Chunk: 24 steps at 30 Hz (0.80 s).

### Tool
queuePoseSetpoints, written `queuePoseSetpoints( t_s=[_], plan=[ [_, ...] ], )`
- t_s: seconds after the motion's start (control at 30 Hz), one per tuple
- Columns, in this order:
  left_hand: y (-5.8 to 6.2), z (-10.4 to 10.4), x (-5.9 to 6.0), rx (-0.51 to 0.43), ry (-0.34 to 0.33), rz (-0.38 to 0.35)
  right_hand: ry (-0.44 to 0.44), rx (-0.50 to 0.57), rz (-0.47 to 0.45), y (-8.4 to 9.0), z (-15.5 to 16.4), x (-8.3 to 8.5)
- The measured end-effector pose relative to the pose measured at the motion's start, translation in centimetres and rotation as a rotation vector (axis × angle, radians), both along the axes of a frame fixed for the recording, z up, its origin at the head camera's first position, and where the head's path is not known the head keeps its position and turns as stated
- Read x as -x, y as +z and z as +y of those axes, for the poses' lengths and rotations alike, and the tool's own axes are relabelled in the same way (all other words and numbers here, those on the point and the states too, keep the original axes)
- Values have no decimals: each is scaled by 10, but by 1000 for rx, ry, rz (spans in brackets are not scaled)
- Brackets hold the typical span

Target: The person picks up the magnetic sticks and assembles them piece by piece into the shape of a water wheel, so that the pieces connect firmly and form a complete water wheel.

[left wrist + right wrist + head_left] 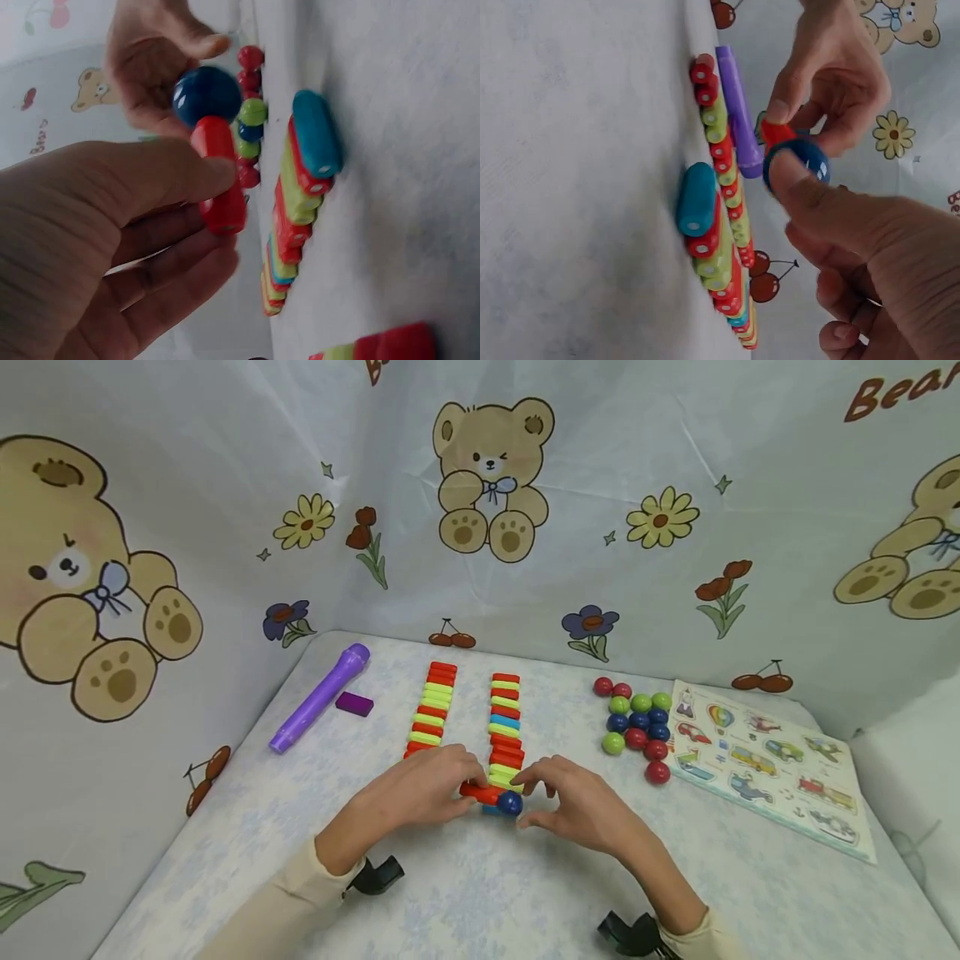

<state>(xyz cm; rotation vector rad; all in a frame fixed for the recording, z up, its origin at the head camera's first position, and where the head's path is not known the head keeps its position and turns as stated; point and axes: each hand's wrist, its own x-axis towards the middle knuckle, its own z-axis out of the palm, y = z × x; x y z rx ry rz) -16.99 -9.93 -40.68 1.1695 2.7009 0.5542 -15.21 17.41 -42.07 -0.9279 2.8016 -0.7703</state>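
In the head view my left hand (431, 789) pinches a short red stick (226, 211) between thumb and fingers, held up over the near end of the right-hand row of sticks (506, 737). A shiny dark blue ball (206, 96) sits on the stick's far end, toward the right. Close beside that ball is my right hand (581, 806), thumb and forefinger spread apart. Its thumb overlaps the ball in the right wrist view. Below the hands, a blue stick (697, 199) lies at the near end of the row.
A second row of red and yellow-green sticks (432, 703) runs to the left. Farther left lie a purple tube (321, 697) and a small purple block (354, 703). Several coloured balls (636, 739) cluster at the right beside a picture board (765, 764). A bear-print sheet (585, 452) hangs behind.
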Motion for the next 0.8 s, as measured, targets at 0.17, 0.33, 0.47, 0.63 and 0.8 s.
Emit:
queuePoseSetpoints(
  t_s=[0.17, 0.33, 0.47, 0.63, 0.8],
  plan=[
    [7, -7, 3, 57, -33, -66, 34, -96, 85, -9, -12, -1],
    [6, -8, 2, 105, -63, -126, 71, -159, 193, -21, -24, -5],
    [1, -7, 1, 142, -101, -162, 81, -156, 248, -26, -28, -8],
    [-4, -6, 0, 197, -118, -187, 115, -159, 245, -29, -33, -13],
    [-6, -3, -1, 224, -127, -178, 124, -203, 218, -27, -36, -19]
  ],
)
